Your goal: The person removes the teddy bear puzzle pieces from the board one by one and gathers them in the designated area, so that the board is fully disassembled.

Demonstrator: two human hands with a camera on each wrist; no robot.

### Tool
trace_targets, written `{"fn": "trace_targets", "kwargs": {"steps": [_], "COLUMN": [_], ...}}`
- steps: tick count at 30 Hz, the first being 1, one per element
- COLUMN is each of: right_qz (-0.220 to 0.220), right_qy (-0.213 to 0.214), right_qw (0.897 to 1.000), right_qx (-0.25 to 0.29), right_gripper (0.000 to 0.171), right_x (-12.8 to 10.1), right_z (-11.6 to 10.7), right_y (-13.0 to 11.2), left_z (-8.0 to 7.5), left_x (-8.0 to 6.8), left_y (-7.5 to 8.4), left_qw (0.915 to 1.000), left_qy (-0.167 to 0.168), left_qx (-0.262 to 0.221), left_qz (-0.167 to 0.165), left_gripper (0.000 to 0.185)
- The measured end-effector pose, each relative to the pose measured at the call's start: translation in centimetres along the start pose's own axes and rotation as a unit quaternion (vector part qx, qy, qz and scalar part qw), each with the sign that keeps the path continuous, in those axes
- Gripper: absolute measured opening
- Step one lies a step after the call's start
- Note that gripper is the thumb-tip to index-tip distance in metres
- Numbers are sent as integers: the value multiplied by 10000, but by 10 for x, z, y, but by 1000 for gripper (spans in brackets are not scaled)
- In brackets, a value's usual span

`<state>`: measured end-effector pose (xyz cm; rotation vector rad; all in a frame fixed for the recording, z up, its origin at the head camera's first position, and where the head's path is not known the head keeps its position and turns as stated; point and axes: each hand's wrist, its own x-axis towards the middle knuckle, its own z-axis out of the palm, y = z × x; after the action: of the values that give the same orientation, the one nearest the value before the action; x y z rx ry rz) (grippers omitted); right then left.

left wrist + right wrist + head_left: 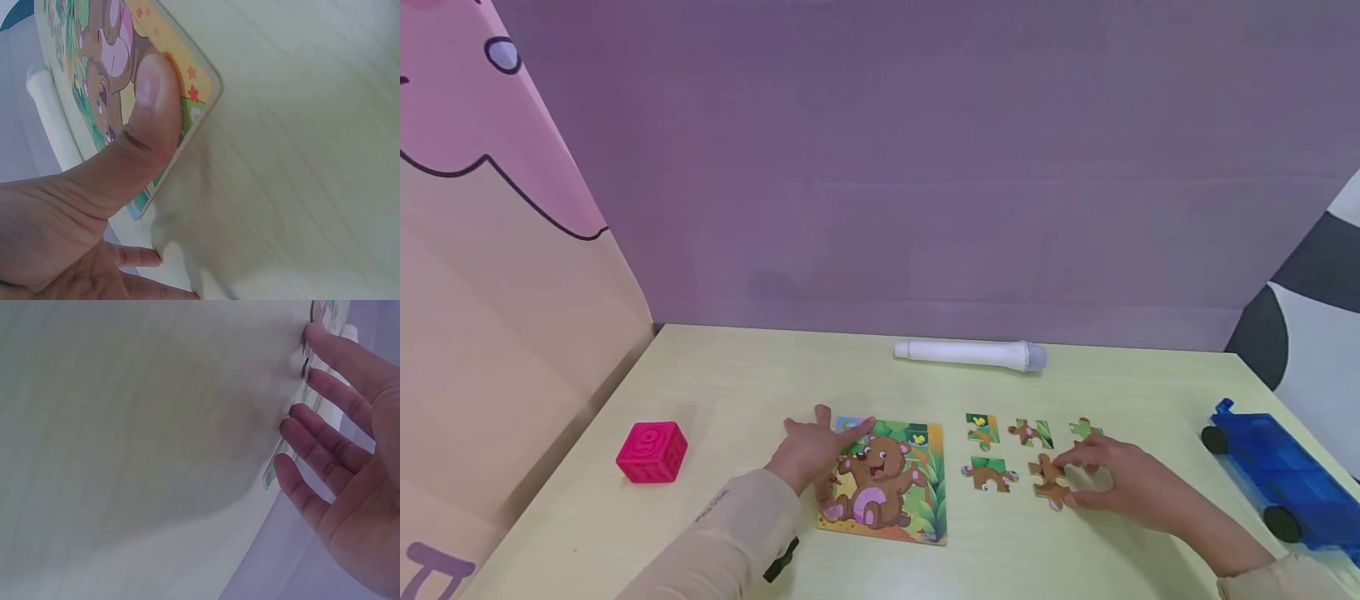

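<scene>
A square bear puzzle board lies flat on the table with my left hand at its left side. In the left wrist view the thumb rests on the board near a corner, while the other fingers spread over the tabletop beside it. My right hand is at the loose pieces, thumb and fingertips touching the right edge of a brown bear puzzle piece. Around it lie a green piece, partly behind the fingers, a brown-and-green piece, a corner piece and an ear piece.
A white microphone lies at the back of the table. To the left sits a pink cube. A blue toy vehicle with black wheels stands at the right edge. A purple wall rises behind the table.
</scene>
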<state>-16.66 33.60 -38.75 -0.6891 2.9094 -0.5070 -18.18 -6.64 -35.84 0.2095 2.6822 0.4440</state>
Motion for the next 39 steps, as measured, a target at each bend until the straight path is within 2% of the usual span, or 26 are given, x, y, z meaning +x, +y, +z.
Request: {"fn": "trace_targets", "kwargs": {"steps": [9,17,22,26,28,31,34,39], "right_qz": [72,-124,-502,-508,-444,-556,-656,-501], "right_qy": [-122,335,626,624,572,601,490,201], "right_qw": [9998,9993,9944,9884,9874,9877,9851,9827], "right_qx": [-118,96,684,1287,1405,1330,1509,1773], "right_gripper": [42,32,29,32,33,30,31,38], "right_x": [1,7,12,17,21,27,33,45], "right_z": [-3,-5,1,3,4,7,13,26], "right_y": [-2,-16,-38,-60,-71,-85,-99,-126], "left_z": [1,2,3,3,3,3,2,1], "left_x": [-1,-2,-1,0,0,1,2,1], "left_y": [0,-2,-3,-3,-4,-4,-4,-4], "left_qw": [9999,9998,9989,9972,9968,9961,9954,9966], "left_qy": [125,142,192,248,285,346,372,333], "left_qx": [53,26,364,596,595,636,695,598], "left_qz": [59,133,240,385,440,508,542,464], "left_gripper": [109,105,105,104,104,107,109,109]}}
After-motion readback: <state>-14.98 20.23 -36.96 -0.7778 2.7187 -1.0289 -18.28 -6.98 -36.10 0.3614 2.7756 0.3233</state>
